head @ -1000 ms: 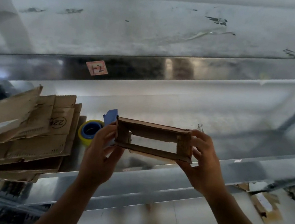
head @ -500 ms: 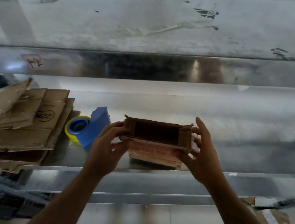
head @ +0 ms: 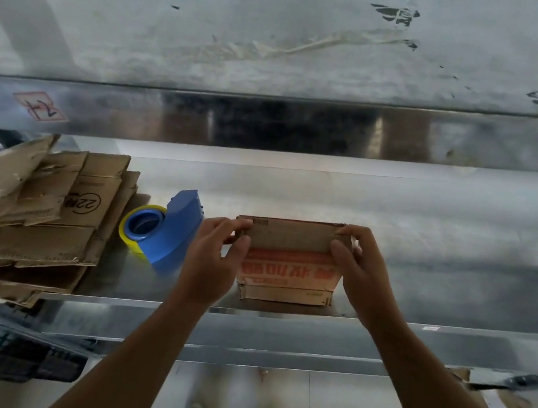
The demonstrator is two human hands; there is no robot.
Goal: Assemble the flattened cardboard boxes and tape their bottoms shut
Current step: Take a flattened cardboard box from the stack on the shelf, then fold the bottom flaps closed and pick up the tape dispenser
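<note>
1. Metal shelving fills the view: a lower shelf (head: 425,260) of shiny, reflective sheet metal serves as the work surface, with a scuffed upper shelf (head: 282,50) above it
2. Left hand (head: 209,261) closed on the left end of a small cardboard box (head: 288,268), thumb on the near face, fingertips curled over the top left corner
3. Right hand (head: 364,269) gripping the right end the same way, fingers over the top right corner, thumb pressed to the near face
4. Box sits on the lower shelf near its front edge, between the two hands; long axis runs left to right, parallel to the shelf edge
5. Top surface is a plain brown flap folded flat across; whether the far flap is also down cannot be told
6. Near face carries a red-orange printed band with characters reading upside down; a narrow brown flap shows along the bottom edge; cardboard is worn, with rough edges
7. Tape dispenser (head: 173,235), blue, with a yellow-rimmed tape roll (head: 138,223), lies on the shelf just left of the left hand, not touching it
8. Stack of flattened boxes (head: 27,215) further left, overhanging the shelf front; one bears an oval stamp
9. Red-bordered label (head: 40,106) stuck on the upper shelf's front lip
</note>
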